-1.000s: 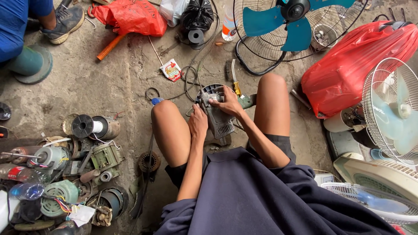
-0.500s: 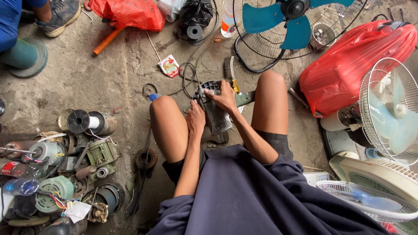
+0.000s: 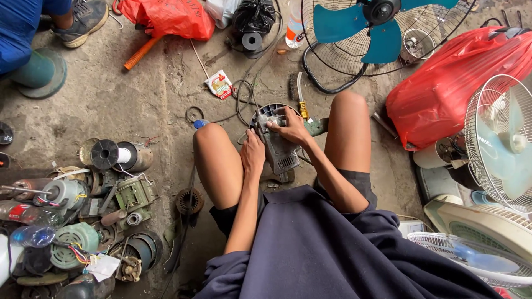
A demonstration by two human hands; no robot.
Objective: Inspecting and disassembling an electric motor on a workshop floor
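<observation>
While the person sits low on the ground with bare knees spread, both hands meet on a grey fan motor unit that rests on the concrete floor between the legs. The left hand lies against the near left side of the motor unit, fingers together and curled onto its casing. The right hand grips the top of it from the right, fingers bent and closed around the upper housing; whether a small tool is pinched in those fingers I cannot tell, since the knuckles cover the spot. Just beyond the right hand a yellow-handled screwdriver lies on the floor, with a dark brush beside it, and black cables loop away from the motor unit toward a small printed sachet. To the left, well apart from the hands, sits a crowded pile of old motors and wire spools. To the right, white fans stand near a bulging red plastic bag. Farther off, a black-caged fan with blue blades lies on the floor, a black bag and another red bag beside it. At the far left corner another person's shoe and blue clothing show next to a green round base.
</observation>
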